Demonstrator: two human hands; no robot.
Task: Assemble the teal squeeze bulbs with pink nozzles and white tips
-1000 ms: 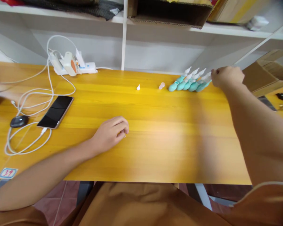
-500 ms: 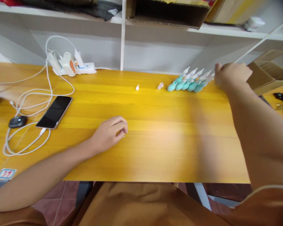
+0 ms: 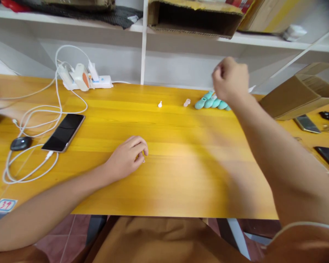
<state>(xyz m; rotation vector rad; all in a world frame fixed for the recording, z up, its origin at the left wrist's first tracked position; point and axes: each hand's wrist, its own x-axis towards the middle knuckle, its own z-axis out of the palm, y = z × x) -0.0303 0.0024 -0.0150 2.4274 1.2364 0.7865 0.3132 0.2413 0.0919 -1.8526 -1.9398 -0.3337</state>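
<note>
My left hand rests on the wooden table with its fingers curled. A tiny white bit shows by its fingertips, too small to name. My right hand is raised at the back right, its fingers closed; whatever they may hold is hidden. Behind and below it stands a row of teal squeeze bulbs, several with white pointed nozzles, now largely covered by the hand. To their left lies a small translucent pinkish piece. Farther left is a small white pointed tip.
A phone on a white cable and a black mouse-like object lie left. Behind them sits a power strip with chargers. An open cardboard box and further phones are at right. Shelves hang over the back.
My right hand has moved left and up from the right end of the bulb row, now covering much of it. My left hand keeps its place and curled shape.
</note>
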